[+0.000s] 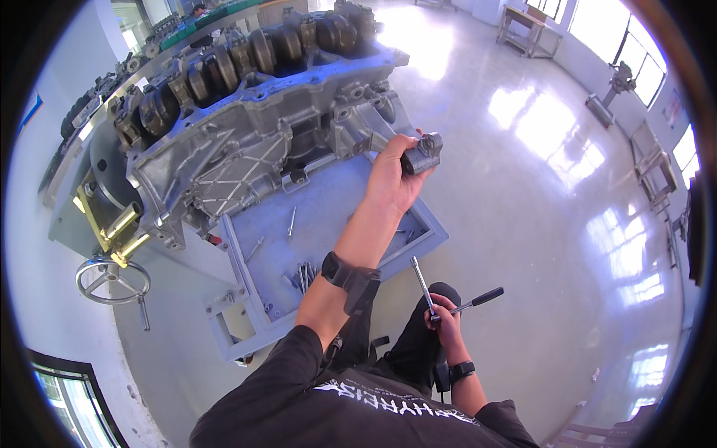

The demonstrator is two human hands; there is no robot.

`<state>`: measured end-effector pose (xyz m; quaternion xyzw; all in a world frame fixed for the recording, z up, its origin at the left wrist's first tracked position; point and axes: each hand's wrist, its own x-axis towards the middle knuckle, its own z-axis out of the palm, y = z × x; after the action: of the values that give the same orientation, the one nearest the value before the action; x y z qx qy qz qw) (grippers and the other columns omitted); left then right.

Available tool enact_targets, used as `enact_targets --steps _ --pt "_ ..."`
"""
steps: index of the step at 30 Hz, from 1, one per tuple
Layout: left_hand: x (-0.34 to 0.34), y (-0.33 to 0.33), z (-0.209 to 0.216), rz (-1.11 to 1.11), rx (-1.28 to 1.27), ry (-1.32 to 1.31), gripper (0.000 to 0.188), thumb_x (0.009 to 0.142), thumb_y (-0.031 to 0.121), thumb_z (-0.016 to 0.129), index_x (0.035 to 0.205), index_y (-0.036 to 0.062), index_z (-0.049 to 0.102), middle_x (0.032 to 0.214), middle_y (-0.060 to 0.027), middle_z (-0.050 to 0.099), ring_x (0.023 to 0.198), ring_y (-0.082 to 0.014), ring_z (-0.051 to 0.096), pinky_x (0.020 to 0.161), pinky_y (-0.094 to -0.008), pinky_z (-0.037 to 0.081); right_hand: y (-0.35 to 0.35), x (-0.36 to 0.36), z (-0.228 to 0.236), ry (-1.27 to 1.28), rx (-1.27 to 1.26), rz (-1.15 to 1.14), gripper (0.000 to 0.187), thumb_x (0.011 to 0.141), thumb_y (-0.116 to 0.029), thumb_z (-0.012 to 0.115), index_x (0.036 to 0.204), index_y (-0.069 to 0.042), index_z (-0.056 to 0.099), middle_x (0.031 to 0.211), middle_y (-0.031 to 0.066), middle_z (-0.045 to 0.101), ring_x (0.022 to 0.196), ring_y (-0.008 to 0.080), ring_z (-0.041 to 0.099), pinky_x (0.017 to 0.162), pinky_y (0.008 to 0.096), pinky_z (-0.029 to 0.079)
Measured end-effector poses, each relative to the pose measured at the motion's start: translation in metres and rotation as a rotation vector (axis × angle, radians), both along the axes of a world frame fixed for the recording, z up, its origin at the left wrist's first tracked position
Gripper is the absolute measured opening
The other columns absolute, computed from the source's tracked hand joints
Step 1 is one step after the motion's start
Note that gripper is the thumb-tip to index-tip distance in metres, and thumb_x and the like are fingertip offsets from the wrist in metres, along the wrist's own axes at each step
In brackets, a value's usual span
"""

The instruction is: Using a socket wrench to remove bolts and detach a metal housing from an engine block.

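Note:
My left hand reaches forward over the right edge of the tray. Its fingers are closed round a grey metal bearing cap, held in the air just right of the engine block. The fingertips under the cap are hidden. Near my knee, my right hand is wrapped round the head end of a ratchet wrench. The ratchet's black handle points right, and its long chrome extension points up and away. On top of the block lies the crankshaft with several caps along it.
Below the block is a grey tray on the stand's frame, with several bolts loose in it. A handwheel and brass-coloured rods stick out at the left. Shiny floor stretches right, with benches by the windows.

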<state>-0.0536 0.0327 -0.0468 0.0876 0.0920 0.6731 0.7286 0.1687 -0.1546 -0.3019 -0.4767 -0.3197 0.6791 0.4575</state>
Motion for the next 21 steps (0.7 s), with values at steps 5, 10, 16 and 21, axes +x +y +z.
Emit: enact_targets --steps 5,10,16,21 --pt "0.004 -0.003 0.004 0.006 -0.025 -0.022 0.018 0.085 -0.003 0.052 0.101 -0.0052 0.046 0.103 -0.0141 0.056 0.100 -0.0273 0.060 0.091 -0.0473 0.051 0.004 -0.002 -0.004 0.048 -0.008 -0.066 0.033 0.090 -0.011 0.052 0.120 0.002 0.057 0.068 0.0109 0.062 0.051 0.0150 0.056 0.045 0.0236 0.041" --pt "0.008 -0.002 0.005 0.063 -0.099 -0.073 0.018 0.083 -0.006 0.051 0.100 -0.0058 0.046 0.102 -0.0141 0.055 0.098 -0.0260 0.060 0.090 -0.0448 0.051 0.010 -0.004 -0.010 0.084 -0.016 -0.065 0.035 0.089 -0.011 0.053 0.122 0.002 0.056 0.068 0.0113 0.062 0.053 0.0157 0.057 0.045 0.0239 0.042" --pt "0.023 -0.010 -0.004 0.067 -0.072 -0.132 0.021 0.082 -0.005 0.054 0.102 -0.0060 0.050 0.104 -0.0131 0.056 0.099 -0.0242 0.060 0.091 -0.0413 0.050 0.011 -0.006 -0.014 0.068 -0.035 -0.072 0.034 0.089 -0.008 0.053 0.121 0.002 0.057 0.067 0.0112 0.062 0.051 0.0155 0.057 0.045 0.0242 0.044" --pt "0.086 -0.069 0.025 0.051 0.302 0.374 0.046 0.079 -0.001 0.061 0.124 -0.0023 0.054 0.110 -0.0097 0.062 0.106 -0.0189 0.059 0.093 -0.0333 0.046 0.014 -0.011 -0.011 0.121 -0.082 -0.129 0.036 0.089 -0.009 0.054 0.123 0.002 0.055 0.070 0.0124 0.063 0.053 0.0161 0.058 0.047 0.0242 0.044"
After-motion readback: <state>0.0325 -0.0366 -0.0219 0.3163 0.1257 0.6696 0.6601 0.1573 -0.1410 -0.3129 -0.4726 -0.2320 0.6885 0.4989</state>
